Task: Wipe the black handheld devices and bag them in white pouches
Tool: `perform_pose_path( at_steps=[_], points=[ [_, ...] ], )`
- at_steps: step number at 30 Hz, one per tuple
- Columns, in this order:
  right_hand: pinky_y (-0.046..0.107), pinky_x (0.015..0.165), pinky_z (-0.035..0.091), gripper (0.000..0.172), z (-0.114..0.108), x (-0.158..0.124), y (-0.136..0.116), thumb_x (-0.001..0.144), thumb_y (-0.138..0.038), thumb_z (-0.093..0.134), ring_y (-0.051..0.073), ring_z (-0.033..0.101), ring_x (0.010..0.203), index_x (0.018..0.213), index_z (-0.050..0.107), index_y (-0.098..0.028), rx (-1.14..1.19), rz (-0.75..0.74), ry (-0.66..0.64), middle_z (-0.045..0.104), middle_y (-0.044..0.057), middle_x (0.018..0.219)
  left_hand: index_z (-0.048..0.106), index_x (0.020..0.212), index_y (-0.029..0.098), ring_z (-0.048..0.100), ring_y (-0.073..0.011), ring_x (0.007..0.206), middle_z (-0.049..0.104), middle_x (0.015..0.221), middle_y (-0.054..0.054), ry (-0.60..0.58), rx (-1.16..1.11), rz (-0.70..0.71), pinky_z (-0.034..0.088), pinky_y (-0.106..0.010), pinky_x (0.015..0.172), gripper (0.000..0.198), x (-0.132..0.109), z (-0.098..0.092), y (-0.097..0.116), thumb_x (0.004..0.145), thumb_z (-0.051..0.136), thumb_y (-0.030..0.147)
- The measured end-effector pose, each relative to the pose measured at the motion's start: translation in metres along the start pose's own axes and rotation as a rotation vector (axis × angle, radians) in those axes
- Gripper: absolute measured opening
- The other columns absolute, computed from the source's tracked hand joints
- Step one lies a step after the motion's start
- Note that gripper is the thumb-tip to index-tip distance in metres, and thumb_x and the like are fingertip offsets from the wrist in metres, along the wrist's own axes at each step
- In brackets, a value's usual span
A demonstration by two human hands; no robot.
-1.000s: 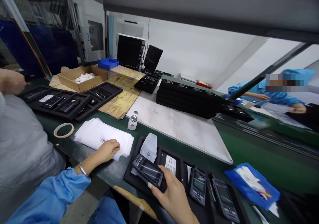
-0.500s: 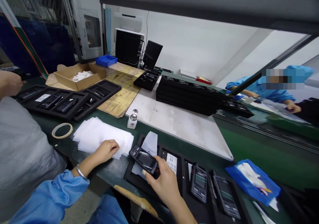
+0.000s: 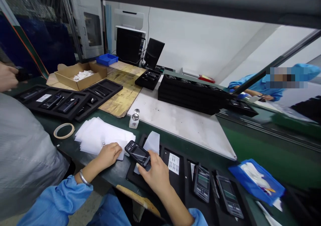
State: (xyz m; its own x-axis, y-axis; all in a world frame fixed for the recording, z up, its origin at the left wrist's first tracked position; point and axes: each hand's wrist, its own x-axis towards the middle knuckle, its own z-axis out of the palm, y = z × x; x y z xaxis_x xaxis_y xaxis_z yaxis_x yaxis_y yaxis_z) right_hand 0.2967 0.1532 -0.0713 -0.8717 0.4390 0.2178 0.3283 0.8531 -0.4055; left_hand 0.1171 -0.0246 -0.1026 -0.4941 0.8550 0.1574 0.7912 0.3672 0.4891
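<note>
Right hand (image 3: 154,172) grasps a black handheld device (image 3: 137,153) above its tray (image 3: 152,189); just beside it, left hand (image 3: 109,154) pinches a white sheet (image 3: 100,137) on the bench (image 3: 75,149)

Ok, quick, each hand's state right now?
Left hand: curled on the white sheets; grip cannot be told.
Right hand: closed on the black handheld device.

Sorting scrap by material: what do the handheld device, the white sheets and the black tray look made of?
Handheld device in the right hand: hard black plastic, glossy reflective screen. White sheets under the left hand: thin, matte; paper or foam film, unclear. Black tray: matte, moulded compartments; probably plastic or foam.
</note>
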Motion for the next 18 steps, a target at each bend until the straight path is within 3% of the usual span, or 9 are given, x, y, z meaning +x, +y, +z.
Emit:
perform_pose_path(
  at_steps=[4, 10, 18],
  points=[
    [0.040, 0.084, 0.052, 0.053, 0.002, 0.001, 0.000, 0.078, -0.037, 0.067, 0.030, 0.063, 0.103, 0.123, 0.052, -0.013, -0.030, 0.006, -0.017, 0.065, 0.013, 0.110, 0.063, 0.073, 0.017, 0.058, -0.0194, 0.075, 0.058, 0.080, -0.006, -0.019, 0.065, -0.060, 0.044, -0.030, 0.069, 0.028, 0.003, 0.006, 0.002, 0.095, 0.045, 0.017],
    [0.039, 0.083, 0.052, 0.054, 0.003, 0.000, -0.003, 0.079, -0.039, 0.067, 0.030, 0.063, 0.104, 0.124, 0.052, -0.015, -0.015, 0.051, -0.007, 0.065, 0.012, 0.111, 0.063, 0.074, 0.017, 0.058, -0.0174, 0.077, 0.057, 0.083, -0.005, 0.000, -0.019, -0.065, 0.044, -0.029, 0.073, 0.025, 0.003, 0.005, 0.001, 0.092, 0.047, 0.014],
    [0.040, 0.084, 0.052, 0.052, 0.016, -0.002, -0.013, 0.079, -0.037, 0.068, 0.030, 0.064, 0.102, 0.123, 0.052, -0.015, -0.057, 0.011, -0.048, 0.065, 0.014, 0.111, 0.062, 0.077, 0.018, 0.060, -0.0161, 0.077, 0.061, 0.080, -0.003, 0.153, -0.210, -0.089, 0.046, -0.027, 0.072, 0.019, -0.005, 0.007, -0.005, 0.088, 0.049, 0.011]
  ],
)
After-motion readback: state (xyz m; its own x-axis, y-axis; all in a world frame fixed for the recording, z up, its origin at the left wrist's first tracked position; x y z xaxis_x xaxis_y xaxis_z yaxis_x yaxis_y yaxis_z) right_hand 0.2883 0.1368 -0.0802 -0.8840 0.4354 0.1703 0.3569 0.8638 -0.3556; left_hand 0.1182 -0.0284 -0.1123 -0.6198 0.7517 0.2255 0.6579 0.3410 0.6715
